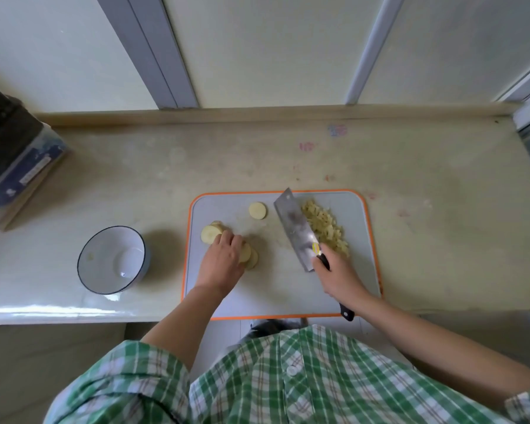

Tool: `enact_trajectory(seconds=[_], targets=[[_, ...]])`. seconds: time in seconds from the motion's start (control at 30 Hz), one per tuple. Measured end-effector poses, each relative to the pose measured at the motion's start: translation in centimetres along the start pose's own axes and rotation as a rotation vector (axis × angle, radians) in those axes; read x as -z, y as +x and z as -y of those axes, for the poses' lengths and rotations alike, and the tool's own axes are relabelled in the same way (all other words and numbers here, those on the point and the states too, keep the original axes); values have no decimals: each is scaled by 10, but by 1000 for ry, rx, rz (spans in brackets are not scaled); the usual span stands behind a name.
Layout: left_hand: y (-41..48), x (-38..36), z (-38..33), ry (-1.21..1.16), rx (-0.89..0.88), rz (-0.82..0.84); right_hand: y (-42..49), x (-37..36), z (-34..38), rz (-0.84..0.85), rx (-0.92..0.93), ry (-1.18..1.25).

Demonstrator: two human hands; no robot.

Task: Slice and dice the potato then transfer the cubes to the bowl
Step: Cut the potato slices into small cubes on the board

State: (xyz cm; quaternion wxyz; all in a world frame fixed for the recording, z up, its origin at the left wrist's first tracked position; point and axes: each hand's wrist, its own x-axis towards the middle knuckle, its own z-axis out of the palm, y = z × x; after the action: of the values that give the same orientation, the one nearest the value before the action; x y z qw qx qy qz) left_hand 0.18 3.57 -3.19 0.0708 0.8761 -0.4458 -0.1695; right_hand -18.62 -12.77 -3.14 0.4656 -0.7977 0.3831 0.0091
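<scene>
A grey cutting board (pixel 343 289) with an orange edge is lying on the pale counter (pixel 196 166), and the work is being done on it. The left hand (pixel 222 261) is being pressed down, fingers curled, on a row of round potato slices (pixel 211 233) at the board's 9 o'clock side, so the slices are being gripped from above. One loose slice (pixel 257 210) is lying apart at about 11 o'clock. The right hand (pixel 338 275) is being clenched around the black handle of a cleaver (pixel 294 228), whose broad blade is being held slanted across the middle of the board, pointing toward 11 o'clock. A heap of potato cubes (pixel 325 226) is lying just beside the blade, at 2 o'clock on the board. A white bowl (pixel 88 267) with a dark rim is standing on the counter at 9 o'clock from the board, well apart from the cubes.
</scene>
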Motion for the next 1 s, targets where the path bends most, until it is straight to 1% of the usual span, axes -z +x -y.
enact_trajectory(seconds=[0.07, 0.17, 0.2, 0.27, 0.37, 0.4, 0.5, 0.63, 0.73, 0.8, 0.9, 1.0], targets=[[-2, -1, 1, -83, 10, 2, 1, -1, -4, -9, -11, -36], [-9, -1, 7, -235, 14, -59, 4, 4, -7, -170, -41, -48], [-11, 0, 9, -263, 37, -91, 5, 5, -6, -196, -39, -27], [-16, 2, 11, -301, 126, -154, 5, 4, 0, -147, -6, 25], [-21, 3, 12, -380, 265, -221, 1, -8, 8, 47, 53, 59], [-22, 3, 12, -400, 297, -232, 0, -11, 8, 71, 65, 35], [-25, 2, 10, -441, 348, -259, -2, -14, 3, 49, 61, -22], [-27, -2, 8, -447, 387, -251, -4, -4, -1, -3, 12, 6], [-25, -4, 5, -455, 362, -192, -6, 0, -2, 10, 1, 39], [-22, -3, 0, -456, 297, -146, -7, 1, -2, 32, 3, 60], [-15, -2, -9, -370, 194, -81, -9, 3, -3, 41, 20, 83], [-9, 0, -14, -248, 128, -62, -10, 6, -4, 47, 46, 65]])
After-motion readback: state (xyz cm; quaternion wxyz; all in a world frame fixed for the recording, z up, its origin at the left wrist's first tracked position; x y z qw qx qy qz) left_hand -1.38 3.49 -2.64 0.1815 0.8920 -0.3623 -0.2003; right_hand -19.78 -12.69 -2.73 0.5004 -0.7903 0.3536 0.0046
